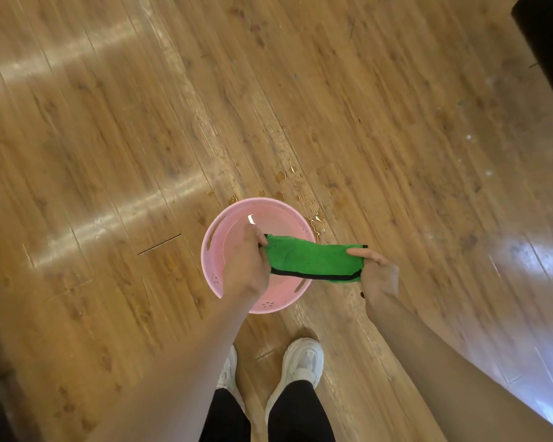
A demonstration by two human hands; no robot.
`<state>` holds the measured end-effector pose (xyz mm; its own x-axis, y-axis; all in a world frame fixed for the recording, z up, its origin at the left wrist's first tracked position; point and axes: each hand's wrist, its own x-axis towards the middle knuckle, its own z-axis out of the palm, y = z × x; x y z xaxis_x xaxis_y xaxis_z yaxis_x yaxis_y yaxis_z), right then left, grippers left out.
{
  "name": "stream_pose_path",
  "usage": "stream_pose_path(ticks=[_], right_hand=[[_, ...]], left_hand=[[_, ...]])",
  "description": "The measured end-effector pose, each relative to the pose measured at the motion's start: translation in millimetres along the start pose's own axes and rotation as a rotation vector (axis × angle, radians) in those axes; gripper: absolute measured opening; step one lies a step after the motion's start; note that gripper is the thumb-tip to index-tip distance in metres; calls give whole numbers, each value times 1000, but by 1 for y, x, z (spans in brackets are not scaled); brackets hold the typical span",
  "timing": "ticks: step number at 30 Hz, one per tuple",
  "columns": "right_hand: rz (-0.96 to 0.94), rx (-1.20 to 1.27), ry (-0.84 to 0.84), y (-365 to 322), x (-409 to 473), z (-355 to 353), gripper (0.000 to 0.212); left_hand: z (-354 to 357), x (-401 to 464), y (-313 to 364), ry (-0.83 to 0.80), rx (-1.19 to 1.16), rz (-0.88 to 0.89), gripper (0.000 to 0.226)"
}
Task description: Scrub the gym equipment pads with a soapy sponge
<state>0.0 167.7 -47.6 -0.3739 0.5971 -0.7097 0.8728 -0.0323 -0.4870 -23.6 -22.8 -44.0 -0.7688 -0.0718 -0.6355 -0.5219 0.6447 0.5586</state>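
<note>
Holding a green cloth stretched between both hands, the person stands over a pink basin that sits on the wooden floor, a little below the centre of the frame. The left hand pinches one short end of the cloth above the basin, and the right hand pinches the other end, which hangs past the basin rim, on the right side. So both hands are grasping the cloth, none is released. The cloth has a black edge and looks like a cloth more than a sponge; whether it is soapy I cannot tell.

I think the main risk is dripping. Part of the cloth is not over the basin, so if it is wet, water can fall on the floor and not back in the basin. Small water drops already lie on the boards just above and right of the basin. The white shoes at the bottom centre stand near this place, so a slip on wet wood seems possible.

A second risk: the basin is close to the feet, and a step forward may kick it and spill what is inside.

At the upper right corner a dark object shows, maybe a gym pad, but it is too much cut off to say. It is well apart from the cloth, so carrying a wet cloth there may leave more drops on the way.
</note>
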Motion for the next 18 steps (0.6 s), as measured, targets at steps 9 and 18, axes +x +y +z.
stream_pose_path(ticks=[9,18], right_hand=[[-178,-647,-189,28,29,25,50],[-237,-1148,-319,38,36,46,45]], left_hand=[[22,15,-16,-122,192,93,43],[37,26,-24,-383,401,128,51]])
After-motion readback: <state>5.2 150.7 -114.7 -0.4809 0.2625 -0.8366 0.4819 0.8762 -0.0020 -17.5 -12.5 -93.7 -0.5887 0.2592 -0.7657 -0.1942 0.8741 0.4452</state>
